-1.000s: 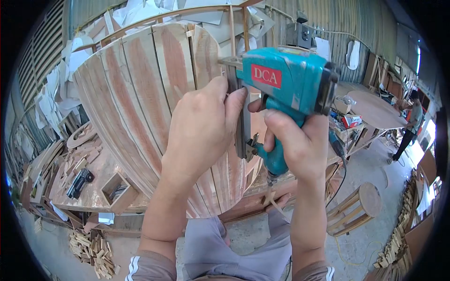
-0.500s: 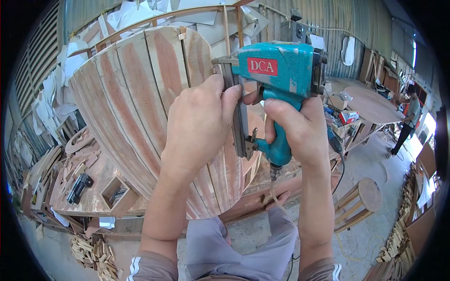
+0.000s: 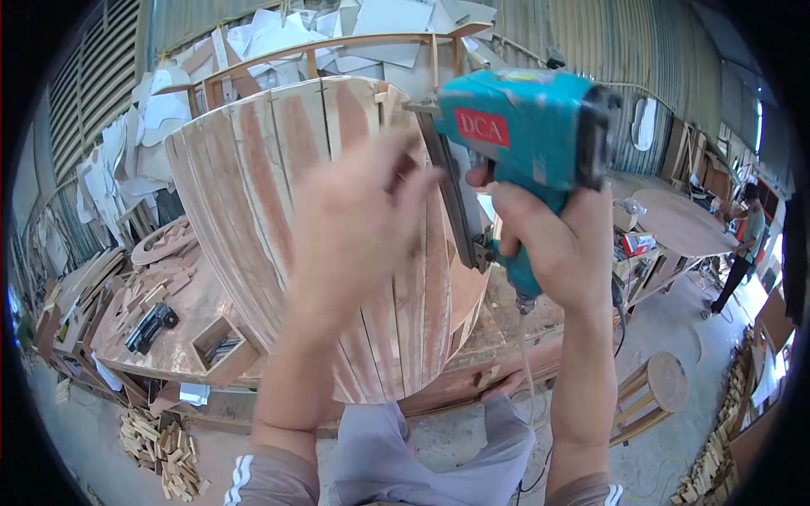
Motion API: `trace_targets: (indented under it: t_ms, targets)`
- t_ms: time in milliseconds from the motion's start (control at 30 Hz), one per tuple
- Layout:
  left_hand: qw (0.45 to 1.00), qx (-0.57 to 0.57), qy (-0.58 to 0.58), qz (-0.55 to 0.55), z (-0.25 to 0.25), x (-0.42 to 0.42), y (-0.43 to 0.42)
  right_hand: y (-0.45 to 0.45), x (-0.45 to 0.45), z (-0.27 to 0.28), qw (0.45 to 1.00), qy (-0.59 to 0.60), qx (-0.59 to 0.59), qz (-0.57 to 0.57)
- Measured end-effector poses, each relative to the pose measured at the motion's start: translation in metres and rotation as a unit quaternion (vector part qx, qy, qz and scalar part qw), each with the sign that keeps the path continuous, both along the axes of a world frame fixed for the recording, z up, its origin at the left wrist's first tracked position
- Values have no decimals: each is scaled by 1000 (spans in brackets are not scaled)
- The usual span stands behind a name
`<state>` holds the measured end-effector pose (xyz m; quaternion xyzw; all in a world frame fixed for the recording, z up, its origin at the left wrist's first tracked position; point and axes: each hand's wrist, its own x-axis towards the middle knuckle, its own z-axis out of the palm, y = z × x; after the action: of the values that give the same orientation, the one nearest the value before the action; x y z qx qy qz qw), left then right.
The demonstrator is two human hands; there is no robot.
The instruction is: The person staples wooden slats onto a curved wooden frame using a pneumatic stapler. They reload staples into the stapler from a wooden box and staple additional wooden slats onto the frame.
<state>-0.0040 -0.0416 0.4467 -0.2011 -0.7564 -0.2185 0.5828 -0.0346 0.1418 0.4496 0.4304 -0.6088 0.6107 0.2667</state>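
Observation:
My right hand [image 3: 553, 236] is wrapped round the handle of a teal DCA pneumatic nail gun [image 3: 536, 126], raised beside the upper right of a curved wooden panel [image 3: 261, 194]. The gun's dark magazine [image 3: 456, 190] slants down towards its handle, and an air hose [image 3: 529, 354] hangs from the base. In front of the panel, my left hand [image 3: 354, 219] is smeared by motion. Its thumb and forefinger point towards the magazine; whether anything is between them is unclear. Striped pale and reddish slats make up the panel, which stands on a workbench [image 3: 186, 329].
On the bench's left lie a black tool [image 3: 152, 329], an open wooden box [image 3: 224, 346] and wood offcuts. A round stool [image 3: 662, 388] stands at right. A person [image 3: 742, 244] is by a round tabletop [image 3: 683, 221] further back. Wood scraps [image 3: 160, 447] are heaped on the floor.
My left hand has come away from the magazine. The nail gun has shifted right in view and tilted, still in my right hand. The whole view has also shifted slightly.

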Motion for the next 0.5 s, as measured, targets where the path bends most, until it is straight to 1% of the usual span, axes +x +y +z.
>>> trace_targets:
  t_ms: [33,67,133,167,200,233,267,333,433,500]
  targets:
    - [990,-76,93,80,16,7,-15,-3,-3,1,999,8,28,-26]
    - [959,-151,183,158,34,12,-32,-6,-7,2,997,17,55,-52]
    - [903,-232,272,239,67,3,-62,-11,-7,-1,998,16,45,-49]
    - [904,-226,272,240,75,-6,-66,-13,-6,-2,998,16,42,-49]
    - [947,-204,133,209,82,-14,-68,-16,-5,-3,998,15,39,-49]
    - [968,-179,-7,175,86,-18,-68,-16,-5,-2,998,18,29,-52]
    - [968,-178,-6,175,88,-18,-67,-16,-4,-1,998,20,24,-54]
    - [952,-189,-63,232,91,-17,-58,-16,-1,2,997,20,24,-69]
    - [959,-161,-81,220,91,-15,-53,-15,-4,3,995,16,40,-89]
    - [953,-169,-95,232,92,-10,-50,-13,-3,4,994,14,47,-95]
